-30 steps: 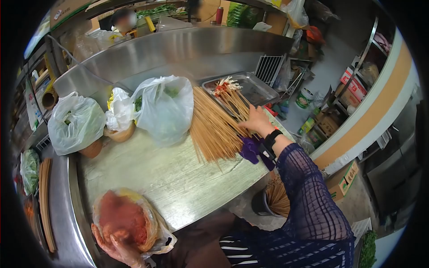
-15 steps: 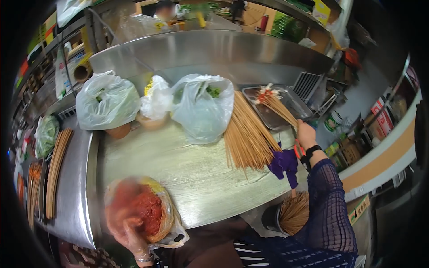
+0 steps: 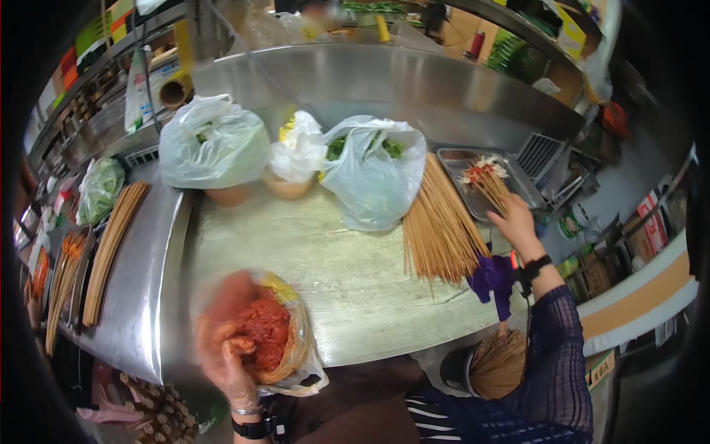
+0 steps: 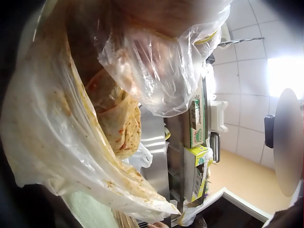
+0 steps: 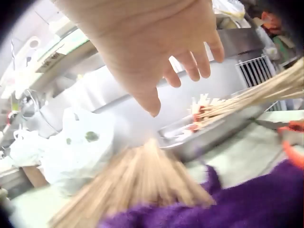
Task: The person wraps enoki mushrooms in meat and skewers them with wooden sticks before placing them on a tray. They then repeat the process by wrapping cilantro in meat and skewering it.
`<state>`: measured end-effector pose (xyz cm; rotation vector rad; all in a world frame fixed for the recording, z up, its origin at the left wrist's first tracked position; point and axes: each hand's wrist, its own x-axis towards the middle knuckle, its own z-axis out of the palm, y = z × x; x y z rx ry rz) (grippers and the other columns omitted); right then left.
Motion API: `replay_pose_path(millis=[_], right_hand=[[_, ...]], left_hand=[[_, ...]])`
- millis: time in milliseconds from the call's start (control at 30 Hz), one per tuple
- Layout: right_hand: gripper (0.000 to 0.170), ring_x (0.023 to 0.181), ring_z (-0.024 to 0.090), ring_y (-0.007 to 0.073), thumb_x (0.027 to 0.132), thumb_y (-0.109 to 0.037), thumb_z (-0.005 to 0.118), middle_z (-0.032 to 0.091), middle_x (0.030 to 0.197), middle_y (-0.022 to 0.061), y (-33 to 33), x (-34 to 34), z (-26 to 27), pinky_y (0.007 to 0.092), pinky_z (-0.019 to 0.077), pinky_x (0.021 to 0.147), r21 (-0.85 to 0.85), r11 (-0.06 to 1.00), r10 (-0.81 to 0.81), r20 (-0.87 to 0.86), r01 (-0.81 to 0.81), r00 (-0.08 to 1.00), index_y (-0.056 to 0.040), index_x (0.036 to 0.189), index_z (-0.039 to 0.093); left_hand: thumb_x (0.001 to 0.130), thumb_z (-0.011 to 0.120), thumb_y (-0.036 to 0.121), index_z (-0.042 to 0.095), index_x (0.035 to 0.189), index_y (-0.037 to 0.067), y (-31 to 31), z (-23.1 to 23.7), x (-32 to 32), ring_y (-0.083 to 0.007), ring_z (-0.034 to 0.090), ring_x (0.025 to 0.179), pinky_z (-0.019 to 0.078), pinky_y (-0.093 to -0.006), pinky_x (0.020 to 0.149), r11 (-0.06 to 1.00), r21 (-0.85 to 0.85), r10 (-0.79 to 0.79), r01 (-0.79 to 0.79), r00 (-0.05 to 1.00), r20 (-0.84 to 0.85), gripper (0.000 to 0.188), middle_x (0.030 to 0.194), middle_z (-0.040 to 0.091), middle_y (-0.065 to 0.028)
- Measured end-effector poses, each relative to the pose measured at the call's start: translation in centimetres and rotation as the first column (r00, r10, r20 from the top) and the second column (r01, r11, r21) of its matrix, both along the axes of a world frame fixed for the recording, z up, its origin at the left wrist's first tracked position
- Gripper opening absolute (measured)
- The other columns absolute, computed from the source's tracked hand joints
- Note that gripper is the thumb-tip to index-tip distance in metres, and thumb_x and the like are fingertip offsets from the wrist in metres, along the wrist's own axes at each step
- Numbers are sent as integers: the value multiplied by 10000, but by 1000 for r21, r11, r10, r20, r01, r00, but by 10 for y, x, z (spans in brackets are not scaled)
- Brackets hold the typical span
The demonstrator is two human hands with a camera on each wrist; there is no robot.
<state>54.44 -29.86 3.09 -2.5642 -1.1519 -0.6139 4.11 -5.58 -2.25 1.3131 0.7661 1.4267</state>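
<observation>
My left hand (image 3: pixel 231 370), in a clear plastic glove, lies at the left of a plastic bag (image 3: pixel 302 325) holding red minced meat (image 3: pixel 268 334). A reddish blur covers its upper part, and in the left wrist view the glove (image 4: pixel 159 71) and bag hide the fingers. My right hand (image 3: pixel 518 222) is empty, fingers spread loosely, just beside the stick ends of a bundle of skewers (image 3: pixel 487 185) with white and red food on their tips. Those skewers lie across a metal tray (image 3: pixel 510 163). A fan of bare bamboo skewers (image 3: pixel 444 229) lies to its left.
A purple cloth (image 3: pixel 489 278) lies at the right edge of the table beside orange-red handles (image 5: pixel 292 149). Plastic bags (image 3: pixel 214 144) of greens stand along the back. Below, a dark bucket (image 3: pixel 457 370) holds skewers. More sticks (image 3: pixel 115 248) lie on the left counter.
The head view has turned left, so everything shifts right in it. My right hand has come off the loaded skewers' stick ends, its fingers now loose. The left hand stays at the meat bag.
</observation>
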Motion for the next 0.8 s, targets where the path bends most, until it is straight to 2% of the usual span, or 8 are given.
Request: replay_pose_path(millis=[167, 233, 300, 467, 600, 667, 733, 800], right_hand=[[387, 1053, 573, 333, 773, -212, 683, 624, 1102, 170, 83, -48, 14, 384, 452, 917, 132, 955, 294, -290, -267, 911, -24, 1105, 626], [433, 1076, 555, 357, 781, -267, 690, 601, 1120, 211, 123, -64, 6, 396, 448, 923, 196, 898, 437, -301, -394, 848, -6, 1118, 610], [551, 1081, 540, 361, 757, -317, 710, 571, 1148, 214, 160, -83, -4, 403, 442, 932, 213, 882, 470, -332, -420, 818, 1, 1182, 560], [567, 1112, 499, 338, 715, -260, 730, 547, 1164, 160, 223, -135, -41, 412, 415, 941, 104, 898, 440, -213, -428, 872, -27, 1194, 534], [490, 1134, 475, 325, 722, -192, 716, 542, 1163, 131, 227, -143, -57, 425, 393, 944, -2, 897, 431, -225, -443, 874, -39, 1157, 554], [455, 1105, 497, 329, 728, -183, 710, 560, 1138, 136, 211, -145, -45, 426, 410, 923, 111, 873, 488, -233, -475, 841, -35, 1133, 566], [426, 1067, 522, 331, 732, -181, 707, 580, 1105, 143, 185, -136, -30, 425, 427, 900, 232, 841, 530, -174, -489, 830, -30, 1109, 577], [405, 1022, 549, 333, 734, -185, 706, 601, 1065, 152, 147, -114, -15, 423, 446, 876, 360, 790, 548, -52, -496, 835, -24, 1085, 586]], left_hand=[[914, 527, 159, 335, 1385, -2, 4, -13, -2, -111, 561, 660, 464, -215, 564, 997, 74, -22, 22, 1000, -7, 534, 1029, 593, -134], [912, 556, 259, 333, 1384, -4, 7, -14, -11, -153, 581, 812, 495, -259, 669, 994, 42, -94, 97, 993, -75, 584, 1174, 544, -153], [913, 564, 322, 329, 1379, -11, 3, -7, -3, -197, 519, 1044, 474, -331, 845, 995, 99, -9, 22, 992, -127, 619, 1369, 405, -146], [920, 554, 339, 330, 1373, -17, 0, -4, -4, -206, 489, 1100, 455, -346, 892, 998, 56, -17, 24, 992, -127, 618, 1416, 358, -137], [923, 549, 330, 338, 1371, -12, 7, -13, -8, -198, 497, 1066, 471, -321, 831, 995, 90, -38, 51, 990, -134, 602, 1387, 379, -146], [921, 551, 314, 346, 1370, -1, 15, -27, -18, -183, 529, 981, 483, -289, 756, 995, 18, -98, 101, 986, -134, 586, 1326, 437, -145], [921, 548, 274, 353, 1368, 8, 15, -19, -9, -150, 542, 865, 469, -249, 673, 945, 326, 108, -15, 957, -269, 556, 1226, 497, -130], [917, 555, 138, 517, 1223, -21, -2, 6, -4, -301, 537, 1066, 453, -404, 904, 995, 103, 10, 1, 994, -107, 347, 1190, 548, -203]])
